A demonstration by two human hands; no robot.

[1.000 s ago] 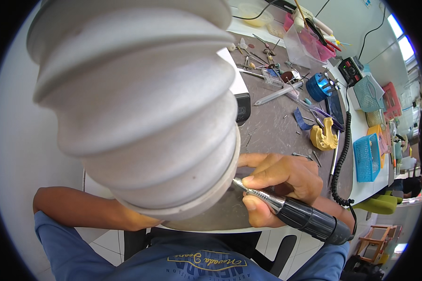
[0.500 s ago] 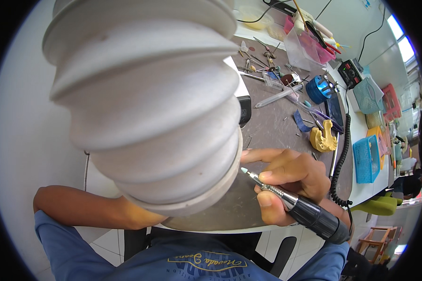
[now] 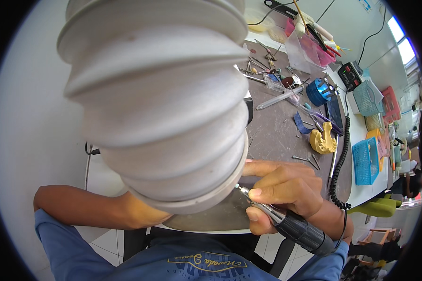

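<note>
My right hand (image 3: pixel 290 189) is closed round a black and silver rotary handpiece (image 3: pixel 301 230), thumb and fingers gripping near its metal nose. A small pale tip (image 3: pixel 237 186) points left, beside the rim of a wide, ribbed white hose (image 3: pixel 169 117). This hose fills much of the view. From the lower left comes my left forearm (image 3: pixel 94 206); the hand itself goes behind the hose mouth, so its fingers and anything in them are hidden. Beyond my right hand stands a yellowish dental cast (image 3: pixel 322 138), with a few small burs (image 3: pixel 305 160) lying nearer.
Loose burs and tools litter the far part of the brown table mat (image 3: pixel 273 136). A round blue bur holder (image 3: pixel 319 92) stands there. A coiled black cord (image 3: pixel 341 159) runs down the right side, near a blue basket (image 3: pixel 365 160). Behind is a clear plastic box (image 3: pixel 301 52).
My right hand and the handpiece have moved slightly left and toward me, bringing the tip to the hose rim. Small burs now show beyond the hand. The hose appears shifted slightly right.
</note>
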